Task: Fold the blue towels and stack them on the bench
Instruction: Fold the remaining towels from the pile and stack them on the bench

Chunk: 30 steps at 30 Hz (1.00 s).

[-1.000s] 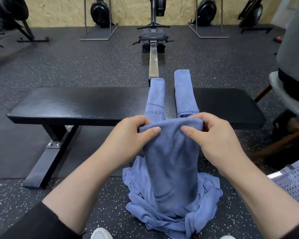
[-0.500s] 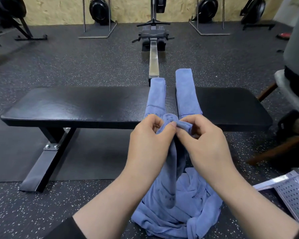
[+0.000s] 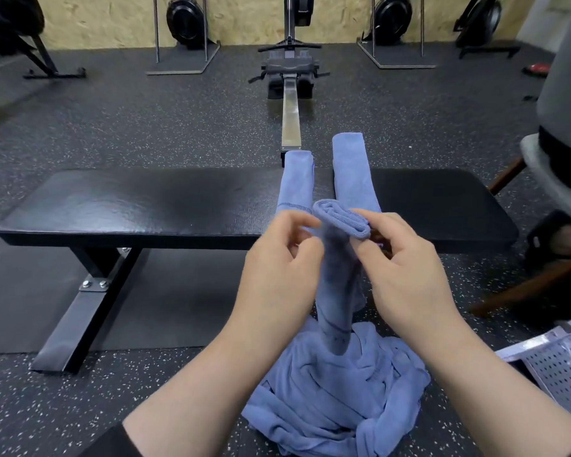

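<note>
Here the right hand (image 3: pixel 406 258) pinches the folded top of a hanging blue towel (image 3: pixel 338 258) — thumb and fingers curled round it. The left hand (image 3: pixel 277 268), just beside, has its fingers half curled; it seems not to hold the cloth — blurred.

The towel (image 3: pixel 335 291) being held is seen to be soft blue cloth with a matt, slightly fuzzy nap, as are the two folded towels (image 3: pixel 295 183) on the bench and the heap (image 3: pixel 337 407) on the floor. The bench (image 3: pixel 145 206) is covered in black padding with a faint sheen and fine grain; its frame is matt black metal. The floor (image 3: pixel 112 127) is rough, speckled rubber. A brushed metal rail (image 3: pixel 290 117) is shown behind. The wall (image 3: pixel 112 21) appears as coarse chipboard.
</note>
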Each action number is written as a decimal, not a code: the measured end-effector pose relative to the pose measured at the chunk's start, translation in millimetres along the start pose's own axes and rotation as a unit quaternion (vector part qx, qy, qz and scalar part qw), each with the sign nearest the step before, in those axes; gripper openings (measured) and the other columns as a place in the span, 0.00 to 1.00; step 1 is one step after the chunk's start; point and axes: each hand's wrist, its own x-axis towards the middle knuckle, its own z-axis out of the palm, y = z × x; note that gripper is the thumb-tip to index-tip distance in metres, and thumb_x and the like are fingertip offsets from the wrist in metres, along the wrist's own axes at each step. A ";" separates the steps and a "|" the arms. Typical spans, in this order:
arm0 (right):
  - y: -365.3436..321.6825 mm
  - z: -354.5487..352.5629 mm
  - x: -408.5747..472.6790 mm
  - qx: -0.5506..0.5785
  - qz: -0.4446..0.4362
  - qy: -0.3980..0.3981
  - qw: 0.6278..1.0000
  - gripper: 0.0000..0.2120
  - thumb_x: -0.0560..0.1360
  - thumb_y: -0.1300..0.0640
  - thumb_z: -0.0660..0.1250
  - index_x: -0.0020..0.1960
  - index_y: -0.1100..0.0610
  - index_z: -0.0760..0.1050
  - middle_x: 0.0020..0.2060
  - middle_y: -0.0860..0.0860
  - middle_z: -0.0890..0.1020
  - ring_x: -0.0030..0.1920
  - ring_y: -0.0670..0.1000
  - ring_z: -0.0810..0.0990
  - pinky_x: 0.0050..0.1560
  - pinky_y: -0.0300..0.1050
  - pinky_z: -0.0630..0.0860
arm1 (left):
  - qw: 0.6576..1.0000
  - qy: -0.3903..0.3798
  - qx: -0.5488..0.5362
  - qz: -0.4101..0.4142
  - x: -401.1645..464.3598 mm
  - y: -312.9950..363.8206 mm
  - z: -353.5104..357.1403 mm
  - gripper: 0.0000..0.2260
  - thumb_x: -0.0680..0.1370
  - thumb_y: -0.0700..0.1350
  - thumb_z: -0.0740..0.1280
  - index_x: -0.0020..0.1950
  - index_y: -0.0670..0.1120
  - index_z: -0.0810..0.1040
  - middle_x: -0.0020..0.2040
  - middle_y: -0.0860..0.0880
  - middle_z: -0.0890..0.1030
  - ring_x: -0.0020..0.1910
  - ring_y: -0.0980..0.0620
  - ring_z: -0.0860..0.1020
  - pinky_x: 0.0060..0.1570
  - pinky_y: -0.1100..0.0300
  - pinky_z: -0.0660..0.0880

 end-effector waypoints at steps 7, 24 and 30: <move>1.3 2.9 -4.9 0.110 0.031 -0.029 0.993 0.09 0.79 0.63 0.70 0.54 0.50 0.81 0.48 0.44 0.87 0.51 0.43 0.85 0.53 0.36 0.78 | 0.997 -0.077 -0.001 -0.024 11.7 3.7 -17.6 0.06 0.75 0.42 0.75 0.51 0.49 0.84 0.47 0.54 0.87 0.50 0.58 0.83 0.48 0.64 0.77; 0.9 14.6 -20.2 -0.025 0.068 -0.190 0.979 0.15 0.73 0.45 0.76 0.53 0.54 0.80 0.46 0.50 0.86 0.50 0.54 0.84 0.55 0.56 0.79 | 0.958 0.039 -0.284 -0.019 26.8 33.7 -49.9 0.08 0.78 0.40 0.71 0.56 0.47 0.77 0.46 0.47 0.82 0.42 0.49 0.79 0.42 0.52 0.74; 0.6 12.0 -24.3 0.008 0.060 -0.162 0.985 0.08 0.76 0.51 0.73 0.51 0.54 0.82 0.45 0.48 0.86 0.49 0.53 0.84 0.53 0.50 0.79 | 0.940 -0.063 -0.318 -0.102 19.7 24.5 -42.3 0.13 0.80 0.44 0.68 0.63 0.41 0.79 0.55 0.42 0.83 0.52 0.48 0.81 0.57 0.52 0.77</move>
